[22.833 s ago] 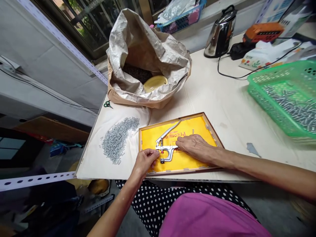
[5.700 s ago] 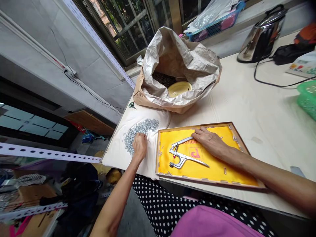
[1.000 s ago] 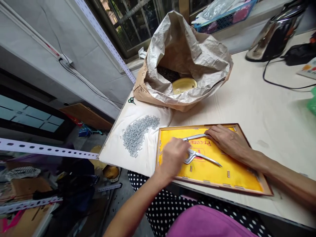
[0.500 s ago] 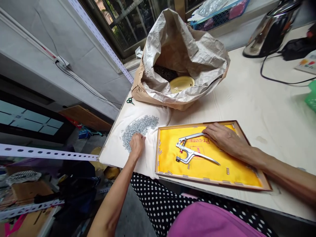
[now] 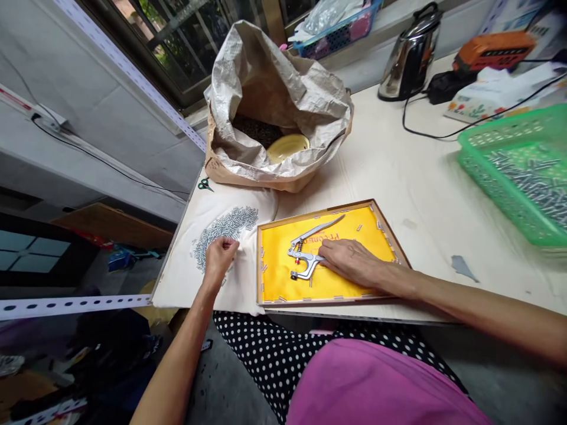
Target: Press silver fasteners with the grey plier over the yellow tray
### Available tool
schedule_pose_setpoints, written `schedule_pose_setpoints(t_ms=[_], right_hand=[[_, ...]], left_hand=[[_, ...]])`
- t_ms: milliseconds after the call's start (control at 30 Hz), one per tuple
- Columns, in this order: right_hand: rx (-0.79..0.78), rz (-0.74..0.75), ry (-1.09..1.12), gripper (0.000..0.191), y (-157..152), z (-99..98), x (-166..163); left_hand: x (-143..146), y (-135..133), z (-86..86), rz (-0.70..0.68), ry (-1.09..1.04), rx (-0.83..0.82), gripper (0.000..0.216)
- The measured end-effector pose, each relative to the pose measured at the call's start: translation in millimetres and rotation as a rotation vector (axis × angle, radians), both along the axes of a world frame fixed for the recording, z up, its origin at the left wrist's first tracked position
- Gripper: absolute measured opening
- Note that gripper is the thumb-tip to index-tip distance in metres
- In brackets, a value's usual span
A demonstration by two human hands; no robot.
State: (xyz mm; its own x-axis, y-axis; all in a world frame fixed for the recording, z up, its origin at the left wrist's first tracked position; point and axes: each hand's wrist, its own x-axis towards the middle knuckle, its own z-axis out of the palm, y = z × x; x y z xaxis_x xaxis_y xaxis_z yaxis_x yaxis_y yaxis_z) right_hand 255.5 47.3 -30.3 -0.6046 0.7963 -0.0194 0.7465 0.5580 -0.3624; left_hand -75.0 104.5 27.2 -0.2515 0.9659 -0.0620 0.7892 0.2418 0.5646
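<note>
My left hand (image 5: pixel 221 255) is at the near right edge of a heap of small grey metal springs (image 5: pixel 233 220) on a white cloth (image 5: pixel 177 268). Its thumb and forefinger are pinched together; whatever is between them is too small to make out. My right hand (image 5: pixel 348 260) reaches over a shallow tray (image 5: pixel 260 265) lined with yellow cloth, its fingers closed on the lower handle of silver snap pliers (image 5: pixel 305 255). That handle's end is hidden beneath the hand. The upper handle points away to the right. Loose springs (image 5: pixel 359 227) lie around the tray's edges.
An open woven sack (image 5: pixel 248 171) with a yellow dish (image 5: pixel 287 147) inside stands behind the cloth. Small green scissors (image 5: pixel 205 184) lie left of it. At right is a green basket (image 5: pixel 491 177) of metal pieces. A kettle (image 5: pixel 410 56) and its cord are at the back.
The view has swung right, bringing the green basket into sight. My left hand has lifted from the heap with fingers pinched. My right hand has gone from the pliers' upper handle to the lower one.
</note>
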Motion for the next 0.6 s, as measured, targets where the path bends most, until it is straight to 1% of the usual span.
schedule_pose_setpoints(t_ms=[67,100,133,200,233,300,400,500,600], right_hand=[[-0.020,0.026,0.008,0.015,4.8,-0.8,-1.9],[-0.019,0.042,0.017,0.015,6.7,-1.6,-2.8],[-0.015,0.055,0.023,0.014,7.8,-2.4,-3.6],[0.004,0.072,0.014,0.014,8.0,-3.8,-5.1],[0.021,0.081,0.002,0.014,7.3,-4.1,-5.7],[0.063,0.100,-0.024,0.016,5.1,-3.8,-6.8],[0.126,0.110,-0.037,0.018,1.8,-1.5,-7.9],[0.154,0.106,-0.041,0.019,-0.4,1.5,-8.7],[0.125,0.102,-0.066,0.020,-0.8,4.7,-9.3]], left_hand=[[23.7,-19.7,5.3,-0.029,-0.352,-0.030,0.029],[37.0,-30.3,6.3,-0.041,-0.486,-0.062,0.036],[50.3,-40.5,5.8,-0.043,-0.590,-0.113,0.041],[73.7,-57.2,0.7,-0.022,-0.719,-0.218,0.045],[82.5,-62.9,-3.5,-0.011,-0.751,-0.250,0.045],[93.4,-69.2,-13.3,0.004,-0.753,-0.263,0.045],[97.5,-70.9,-25.7,0.011,-0.674,-0.241,0.044],[97.8,-71.7,-31.9,0.020,-0.628,-0.277,0.042],[99.9,-74.3,-33.7,0.033,-0.642,-0.311,0.042]])
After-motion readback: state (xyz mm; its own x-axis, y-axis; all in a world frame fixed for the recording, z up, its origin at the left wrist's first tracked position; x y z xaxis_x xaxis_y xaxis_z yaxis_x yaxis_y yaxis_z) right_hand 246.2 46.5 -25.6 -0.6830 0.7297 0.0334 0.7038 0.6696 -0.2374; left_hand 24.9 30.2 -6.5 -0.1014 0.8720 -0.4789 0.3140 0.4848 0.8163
